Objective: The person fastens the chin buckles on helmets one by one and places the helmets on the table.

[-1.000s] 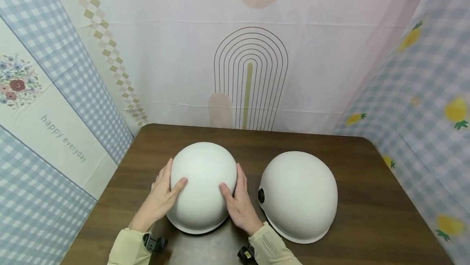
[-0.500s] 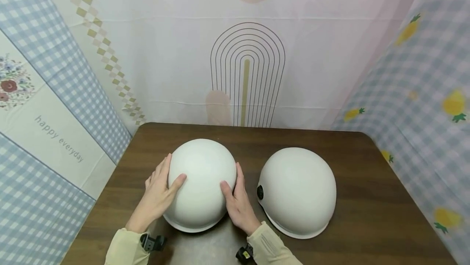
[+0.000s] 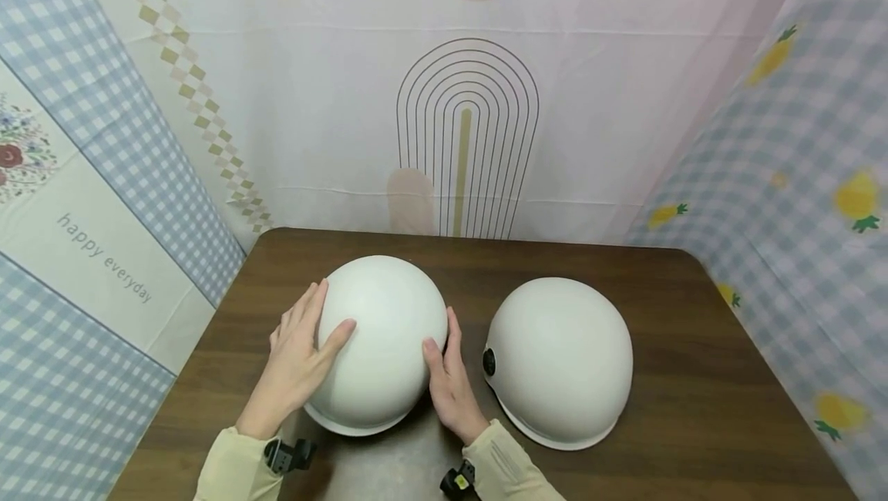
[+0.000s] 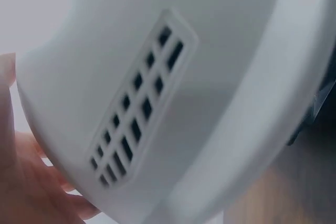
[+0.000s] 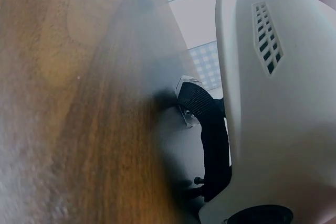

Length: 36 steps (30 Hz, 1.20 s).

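Note:
A white helmet [image 3: 378, 339] is held between both hands, dome up, at the middle left of the table in the head view. My left hand [image 3: 294, 358] grips its left side, fingers along the shell and thumb on the near face. On the opposite side, my right hand [image 3: 452, 393] grips it with the thumb toward me. A slotted vent [image 4: 139, 103] shows close up in the left wrist view. Below the rim, in the right wrist view, a black strap [image 5: 214, 135] with a clear buckle [image 5: 190, 90] hangs toward the wood. The helmet's inside is hidden.
A second white helmet [image 3: 562, 362] with a black round knob [image 3: 489, 362] sits to the right of my right hand. Both are over a dark wooden table [image 3: 694, 378]. Patterned cloths hang behind the table and along both sides.
My left hand has slid a little farther up and around the shell. The held helmet has shifted slightly away from me. The head view has also moved a little; the second helmet stays put.

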{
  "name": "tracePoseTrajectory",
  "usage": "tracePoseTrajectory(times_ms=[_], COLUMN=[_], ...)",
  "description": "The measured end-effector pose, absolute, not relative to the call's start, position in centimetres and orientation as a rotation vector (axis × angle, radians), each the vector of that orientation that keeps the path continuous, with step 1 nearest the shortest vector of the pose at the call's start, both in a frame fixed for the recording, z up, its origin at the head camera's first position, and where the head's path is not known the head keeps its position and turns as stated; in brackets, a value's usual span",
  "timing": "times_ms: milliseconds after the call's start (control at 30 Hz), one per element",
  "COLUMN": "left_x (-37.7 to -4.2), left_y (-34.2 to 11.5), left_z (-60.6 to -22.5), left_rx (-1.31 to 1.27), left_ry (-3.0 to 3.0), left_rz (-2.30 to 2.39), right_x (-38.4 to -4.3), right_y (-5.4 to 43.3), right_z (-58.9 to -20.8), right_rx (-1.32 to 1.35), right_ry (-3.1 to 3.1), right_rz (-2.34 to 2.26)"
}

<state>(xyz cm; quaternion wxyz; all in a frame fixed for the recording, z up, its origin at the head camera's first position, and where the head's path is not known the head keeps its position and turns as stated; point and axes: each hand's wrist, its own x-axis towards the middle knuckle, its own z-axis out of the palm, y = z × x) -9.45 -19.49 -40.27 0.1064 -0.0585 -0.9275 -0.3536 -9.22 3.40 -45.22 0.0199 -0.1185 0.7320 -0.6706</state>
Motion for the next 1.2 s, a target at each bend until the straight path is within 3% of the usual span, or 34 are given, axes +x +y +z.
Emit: tracePoseTrajectory(times_ms=[267,567,1200], left_x=[-9.3,-9.0,-8.7], left_y=[-19.5,-19.5,-19.6], left_z=[-39.9,-39.0,-37.5], left_rx=[-0.182,-0.214,-0.286], left_ry=[-2.712,-2.709,-2.693], left_rz=[-1.111,-1.140,-1.194], right_x=[-9.3,-10.4,-10.1], right_y=[3.5,3.4,3.2], right_z=[-45.4,-49.0,-49.4], right_rx=[-0.374,-0.375,-0.376], right_ry=[2.240,2.183,2.123], right_rz=[-2.124,-2.201,-2.310])
